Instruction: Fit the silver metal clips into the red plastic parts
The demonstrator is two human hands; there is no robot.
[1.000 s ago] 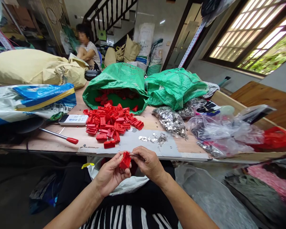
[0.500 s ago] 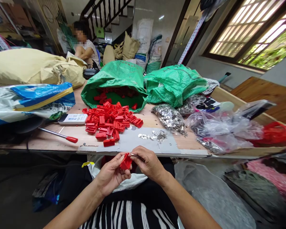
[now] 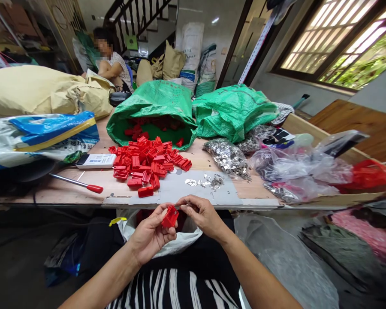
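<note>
While the red plastic piece sat pinched in the fingers of the left hand, low in the view at about six o'clock and just below the table edge, the right hand hovered at its three o'clock, fingertips curled together close to the piece; whether they held a small metal part I could not tell. Doing this well would likely mean keeping the piece steady with its open side up and bringing the right fingertips squarely to it (a judgement, not something seen).

At twelve o'clock lay one heap of red pieces, too many to count, spilling from one of two green sacks. One small scatter of metal bits lay nearer, one larger pile at one o'clock. One screwdriver and one remote lay at ten o'clock. One other person sat far behind.
</note>
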